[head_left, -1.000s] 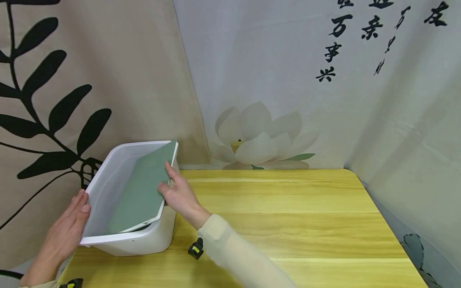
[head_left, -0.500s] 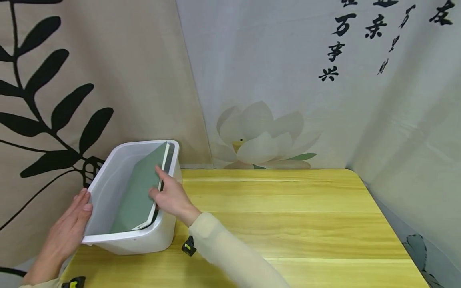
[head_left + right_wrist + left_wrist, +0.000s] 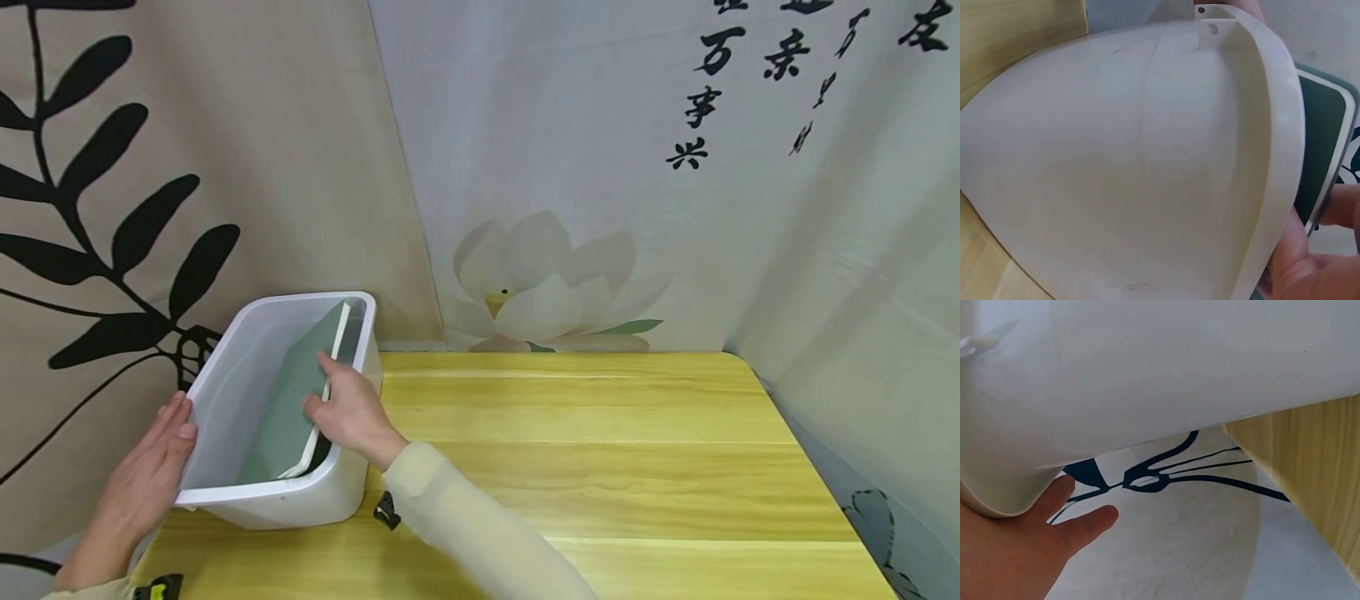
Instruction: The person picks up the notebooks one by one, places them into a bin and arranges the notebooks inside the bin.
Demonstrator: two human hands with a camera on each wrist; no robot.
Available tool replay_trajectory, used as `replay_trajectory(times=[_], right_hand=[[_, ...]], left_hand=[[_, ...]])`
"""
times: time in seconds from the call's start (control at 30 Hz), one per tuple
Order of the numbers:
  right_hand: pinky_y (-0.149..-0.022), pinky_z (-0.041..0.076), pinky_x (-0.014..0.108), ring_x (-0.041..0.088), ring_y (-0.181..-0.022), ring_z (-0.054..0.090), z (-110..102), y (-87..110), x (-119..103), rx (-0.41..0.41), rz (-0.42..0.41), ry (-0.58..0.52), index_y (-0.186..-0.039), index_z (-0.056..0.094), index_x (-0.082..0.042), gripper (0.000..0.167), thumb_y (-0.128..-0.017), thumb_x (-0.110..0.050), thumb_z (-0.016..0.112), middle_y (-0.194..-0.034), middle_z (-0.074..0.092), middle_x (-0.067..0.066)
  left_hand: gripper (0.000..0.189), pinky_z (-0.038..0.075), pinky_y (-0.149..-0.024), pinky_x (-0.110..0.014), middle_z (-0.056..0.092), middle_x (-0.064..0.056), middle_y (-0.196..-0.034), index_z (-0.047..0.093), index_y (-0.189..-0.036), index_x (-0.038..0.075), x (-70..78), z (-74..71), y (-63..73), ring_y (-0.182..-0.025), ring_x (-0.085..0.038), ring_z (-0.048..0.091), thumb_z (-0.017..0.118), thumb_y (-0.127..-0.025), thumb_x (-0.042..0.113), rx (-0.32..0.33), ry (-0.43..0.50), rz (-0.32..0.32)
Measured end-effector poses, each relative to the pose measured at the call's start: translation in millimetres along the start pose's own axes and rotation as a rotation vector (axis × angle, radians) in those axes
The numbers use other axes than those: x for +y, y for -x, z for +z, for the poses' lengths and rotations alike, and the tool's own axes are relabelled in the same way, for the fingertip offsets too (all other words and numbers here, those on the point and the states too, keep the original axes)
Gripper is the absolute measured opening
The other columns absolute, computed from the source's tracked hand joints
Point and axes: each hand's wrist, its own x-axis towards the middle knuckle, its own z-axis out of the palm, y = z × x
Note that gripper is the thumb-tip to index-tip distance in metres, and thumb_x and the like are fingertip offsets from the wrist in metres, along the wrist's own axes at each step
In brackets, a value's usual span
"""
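A white plastic bin (image 3: 300,507) stands at the table's left end. Inside it leans a flat green board (image 3: 281,425) with a white edge, its lower part hidden in the bin. My right hand (image 3: 352,417) pinches the board's right edge, thumb on the green face and other fingers behind. In the right wrist view, the board (image 3: 1322,144) shows a dark green back and a rounded white rim beyond the bin. My left hand (image 3: 146,483) rests with straight fingers against the bin's left side; the left wrist view shows this hand (image 3: 1029,550) at the rim.
The wooden table (image 3: 600,450) extends to the right of the bin. Behind it hangs a pale curtain (image 3: 562,167) with a lotus and writing; a leaf-printed curtain (image 3: 300,167) covers the left. A dark thing shows in the bin beside the board.
My right hand has moved left and slightly down with the board, which now sits away from the bin's right rim and lower inside. The left hand stays on the bin.
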Motion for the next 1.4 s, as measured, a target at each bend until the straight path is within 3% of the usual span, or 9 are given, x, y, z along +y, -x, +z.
replay_trajectory(times=[0.1,0.17,0.4,0.5,0.6,0.73,0.93,1.13,1.4], right_hand=[[-0.069,0.05,0.014,0.006,-0.066,0.054,0.2,-0.4,-1.0,-0.015,0.007,0.047,-0.156,0.046,-0.007,0.062,-0.098,-0.013,0.068,-0.107,0.075,0.014],[-0.069,0.051,0.016,0.008,-0.065,0.057,-0.3,-0.1,-2.2,-0.028,0.02,0.092,-0.156,0.045,-0.007,0.062,-0.099,-0.015,0.067,-0.113,0.076,0.013],[-0.104,0.046,0.02,0.012,-0.128,0.059,-3.4,5.9,-8.4,-0.113,-0.013,0.327,-0.156,0.045,-0.007,0.056,-0.104,-0.02,0.06,-0.16,0.044,0.01],[-0.097,0.05,0.021,0.019,-0.129,0.061,-2.9,11.4,-8.6,-0.103,-0.061,0.345,-0.157,0.044,-0.009,0.056,-0.103,-0.016,0.058,-0.165,0.032,0.018],[-0.09,0.048,0.017,0.018,-0.134,0.057,-2.8,16.7,-5.4,-0.063,-0.116,0.315,-0.157,0.045,-0.011,0.055,-0.103,-0.014,0.056,-0.167,0.029,0.015],[-0.11,0.043,0.024,0.018,-0.15,0.037,-5.3,20.4,2.1,-0.008,-0.183,0.244,-0.155,0.048,-0.012,0.053,-0.103,-0.013,0.054,-0.168,0.031,0.009],[-0.119,0.036,0.035,0.017,-0.141,0.05,-15.7,27.8,16.6,0.03,-0.18,0.072,-0.156,0.049,-0.016,0.054,-0.102,-0.016,0.053,-0.167,0.033,-0.002],[-0.123,0.031,0.038,0.016,-0.151,0.034,-33.2,40.5,34.0,0.074,-0.176,-0.07,-0.157,0.047,-0.014,0.055,-0.102,-0.017,0.054,-0.166,0.033,-0.005],[-0.124,0.027,0.046,0.019,-0.152,0.032,-65.5,61.5,58.2,0.126,-0.206,-0.078,-0.16,0.04,-0.012,0.059,-0.104,-0.027,0.053,-0.167,0.028,-0.006]], left_hand=[[0.059,-0.004,-0.121,-0.069,-0.005,-0.017,-0.171,0.008,-0.162,-0.004,0.8,1.7,-1.5,-0.155,-0.047,-0.005,0.019,-0.115,0.031,-0.003,0.004,0.003],[0.059,-0.004,-0.12,-0.069,-0.006,-0.016,-0.171,0.008,-0.162,-0.003,0.9,3.2,-1.8,-0.155,-0.047,-0.005,0.02,-0.115,0.031,-0.005,0.006,0.003],[0.059,-0.002,-0.119,-0.072,-0.004,-0.016,-0.172,0.009,-0.162,-0.002,0.4,7.0,-1.3,-0.156,-0.047,-0.004,0.022,-0.115,0.031,0.003,0.014,0.009],[0.058,-0.001,-0.12,-0.072,-0.003,-0.016,-0.171,0.01,-0.162,-0.003,0.8,6.7,-2.5,-0.156,-0.047,-0.003,0.022,-0.115,0.03,0.007,0.012,0.017],[0.058,-0.001,-0.121,-0.07,-0.002,-0.017,-0.171,0.011,-0.161,-0.005,0.7,6.2,-3.5,-0.156,-0.046,-0.003,0.022,-0.115,0.029,0.008,0.005,0.026],[0.058,-0.001,-0.121,-0.069,-0.003,-0.017,-0.171,0.01,-0.161,-0.006,0.5,4.6,-3.9,-0.156,-0.045,-0.004,0.021,-0.115,0.029,0.005,-0.005,0.026],[0.059,-0.001,-0.12,-0.071,-0.005,-0.016,-0.171,0.009,-0.161,-0.005,1.4,4.8,-3.1,-0.156,-0.046,-0.004,0.021,-0.115,0.029,0.007,-0.005,0.021],[0.057,-0.002,-0.123,-0.065,-0.003,-0.016,-0.171,0.012,-0.16,-0.008,-0.9,5.0,-1.8,-0.157,-0.043,-0.004,0.022,-0.115,0.026,0.026,-0.008,0.048],[0.058,-0.007,-0.124,-0.06,-0.005,-0.016,-0.171,0.011,-0.16,-0.008,-3.8,1.6,-1.7,-0.157,-0.041,-0.007,0.023,-0.115,0.027,0.02,-0.022,0.063]])
